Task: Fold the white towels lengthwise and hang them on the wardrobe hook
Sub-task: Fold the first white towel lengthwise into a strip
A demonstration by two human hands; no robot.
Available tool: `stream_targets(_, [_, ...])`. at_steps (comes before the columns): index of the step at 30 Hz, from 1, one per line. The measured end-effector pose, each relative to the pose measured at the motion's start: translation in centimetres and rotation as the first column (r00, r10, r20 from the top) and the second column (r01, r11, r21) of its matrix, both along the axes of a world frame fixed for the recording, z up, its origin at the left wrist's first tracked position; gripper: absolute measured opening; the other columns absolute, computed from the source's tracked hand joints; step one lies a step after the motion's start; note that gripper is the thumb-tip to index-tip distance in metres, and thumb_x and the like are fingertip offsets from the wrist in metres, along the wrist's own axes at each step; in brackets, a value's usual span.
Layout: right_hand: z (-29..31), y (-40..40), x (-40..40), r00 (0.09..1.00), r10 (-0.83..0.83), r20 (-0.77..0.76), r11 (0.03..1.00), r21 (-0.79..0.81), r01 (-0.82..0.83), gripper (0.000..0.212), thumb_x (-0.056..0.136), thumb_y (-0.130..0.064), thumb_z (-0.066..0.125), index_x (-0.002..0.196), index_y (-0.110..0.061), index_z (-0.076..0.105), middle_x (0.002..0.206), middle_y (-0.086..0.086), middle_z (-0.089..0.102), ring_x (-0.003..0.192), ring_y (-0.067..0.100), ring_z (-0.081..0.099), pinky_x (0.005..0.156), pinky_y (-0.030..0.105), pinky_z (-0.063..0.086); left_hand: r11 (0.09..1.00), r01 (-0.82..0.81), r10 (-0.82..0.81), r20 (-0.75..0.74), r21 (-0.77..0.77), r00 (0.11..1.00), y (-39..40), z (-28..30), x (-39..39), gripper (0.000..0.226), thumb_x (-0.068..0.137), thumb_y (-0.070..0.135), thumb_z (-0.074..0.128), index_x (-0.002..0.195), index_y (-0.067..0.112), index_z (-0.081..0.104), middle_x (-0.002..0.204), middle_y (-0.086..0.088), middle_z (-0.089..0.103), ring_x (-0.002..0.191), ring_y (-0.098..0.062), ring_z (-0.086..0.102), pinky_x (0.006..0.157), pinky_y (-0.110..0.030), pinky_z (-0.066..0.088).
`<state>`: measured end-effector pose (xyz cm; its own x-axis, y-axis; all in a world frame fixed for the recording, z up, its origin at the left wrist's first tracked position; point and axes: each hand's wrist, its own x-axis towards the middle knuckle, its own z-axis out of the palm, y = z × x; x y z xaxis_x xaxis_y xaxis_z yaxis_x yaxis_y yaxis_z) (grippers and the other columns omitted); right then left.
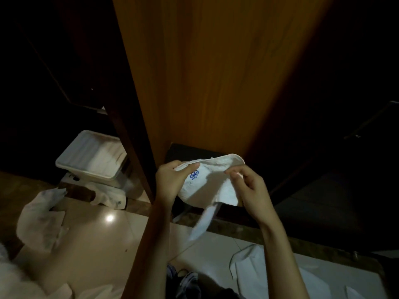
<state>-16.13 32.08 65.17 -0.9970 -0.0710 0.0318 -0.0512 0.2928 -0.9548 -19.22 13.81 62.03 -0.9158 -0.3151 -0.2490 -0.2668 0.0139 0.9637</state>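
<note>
A small white towel (212,182) with a blue embroidered mark hangs between my hands in front of the wooden wardrobe panel (205,72). My left hand (170,181) grips its left edge beside the blue mark. My right hand (248,186) pinches the right part, fingers curled into the cloth. A loose strip of the towel dangles below, blurred. No hook is visible in the dark surroundings.
A white bin (90,158) stands on the floor at left behind the wardrobe edge. More white cloths lie on the glossy tiled floor at left (41,219) and lower right (259,275). Dark furniture fills the right side.
</note>
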Motion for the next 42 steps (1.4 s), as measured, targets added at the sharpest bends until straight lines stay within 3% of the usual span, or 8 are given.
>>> stream_targets(3, [0.4, -0.3, 0.5, 0.99, 0.11, 0.085, 0.993, -0.046, -0.106, 0.019, 0.086, -0.013, 0.056, 0.093, -0.029, 0.065, 0.079, 0.007, 0.06, 0.071, 0.015, 0.058, 0.065, 0.041, 0.051, 0.994, 0.042, -0.034, -0.081, 0.097, 0.996, 1.3, 0.2, 0.3, 0.021, 0.073, 0.011, 0.079, 0.087, 0.025, 0.071, 0.092, -0.001, 0.073, 0.089, -0.018, 0.069, 0.076, -0.033, 0.055])
stream_targets(9, [1.6, 0.0, 0.7, 0.996, 0.059, -0.065, 0.964, 0.261, -0.04, 0.029, 0.088, -0.01, 0.061, 0.099, -0.036, 0.055, 0.101, -0.02, 0.063, 0.092, -0.004, 0.063, 0.073, 0.013, 0.051, 0.941, 0.236, -0.198, -0.17, 0.244, 0.965, 2.4, 1.5, -0.8, 0.052, 0.083, 0.005, 0.067, 0.116, 0.043, 0.053, 0.129, -0.01, 0.057, 0.109, -0.025, 0.063, 0.092, -0.048, 0.051])
stream_targets(12, [2.3, 0.0, 1.0, 0.965, -0.047, -0.259, 0.803, 0.564, 0.191, 0.01, 0.09, -0.032, 0.057, 0.083, -0.027, 0.059, 0.079, -0.007, 0.064, 0.074, 0.009, 0.061, 0.057, 0.024, 0.045, 0.904, 0.319, -0.269, -0.202, 0.285, 0.942, 2.6, 1.6, -1.0, 0.05, 0.09, 0.009, 0.06, 0.131, 0.034, 0.047, 0.136, -0.013, 0.051, 0.12, -0.025, 0.055, 0.102, -0.049, 0.044])
stream_targets(16, [2.2, 0.5, 1.3, 0.918, 0.017, -0.397, 0.495, 0.801, 0.338, 0.023, 0.082, -0.04, 0.064, 0.075, -0.018, 0.069, 0.114, 0.01, 0.057, 0.114, 0.032, 0.046, 0.082, 0.04, 0.044, 0.897, 0.405, -0.361, -0.234, 0.178, 0.903, 3.0, 2.2, -1.2, 0.035, 0.093, 0.012, 0.056, 0.122, 0.031, 0.056, 0.135, -0.008, 0.054, 0.127, -0.025, 0.049, 0.107, -0.051, 0.037])
stream_targets(19, [2.9, 0.9, 1.4, 0.86, 0.077, -0.504, 0.542, 0.746, 0.388, 0.023, 0.081, -0.038, 0.064, 0.072, -0.017, 0.07, 0.133, 0.018, 0.05, 0.128, 0.034, 0.033, 0.099, 0.05, 0.037, 0.86, 0.497, -0.449, -0.288, 0.118, 0.846, 3.4, 3.2, -1.2, 0.028, 0.092, 0.01, 0.055, 0.102, 0.032, 0.069, 0.112, -0.001, 0.07, 0.108, -0.02, 0.063, 0.099, -0.048, 0.046])
stream_targets(25, [3.7, 1.5, 1.2, 0.809, 0.11, -0.577, 0.627, 0.672, 0.394, 0.008, 0.079, -0.013, 0.064, 0.085, -0.012, 0.07, 0.08, 0.006, 0.067, 0.075, 0.024, 0.06, 0.066, 0.03, 0.045, 0.797, 0.59, -0.541, -0.277, 0.131, 0.794, 3.9, 4.1, -1.3, 0.025, 0.093, 0.012, 0.055, 0.106, 0.026, 0.071, 0.108, -0.003, 0.071, 0.106, -0.019, 0.065, 0.097, -0.04, 0.048])
stream_targets(35, [4.6, 0.9, 0.4, 0.92, 0.001, -0.393, 0.858, 0.473, 0.202, 0.008, 0.09, -0.023, 0.055, 0.091, -0.018, 0.061, 0.089, -0.007, 0.06, 0.084, 0.004, 0.054, 0.073, 0.028, 0.048, 0.669, 0.68, -0.623, -0.272, 0.299, 0.733, 5.2, 5.8, -0.5, 0.029, 0.099, 0.028, 0.043, 0.103, 0.023, 0.071, 0.096, -0.001, 0.074, 0.09, -0.012, 0.069, 0.069, -0.017, 0.052])
stream_targets(42, [4.8, 0.8, 0.4, 0.92, -0.056, -0.389, 0.875, 0.425, 0.233, 0.004, 0.088, -0.015, 0.061, 0.087, -0.011, 0.061, 0.084, -0.004, 0.061, 0.082, 0.007, 0.057, 0.073, 0.024, 0.047, 0.639, 0.693, -0.649, -0.248, 0.333, 0.719, 5.2, 5.8, -0.5, 0.053, 0.085, 0.06, 0.035, 0.103, 0.027, 0.073, 0.108, -0.006, 0.071, 0.107, -0.019, 0.064, 0.091, -0.032, 0.05])
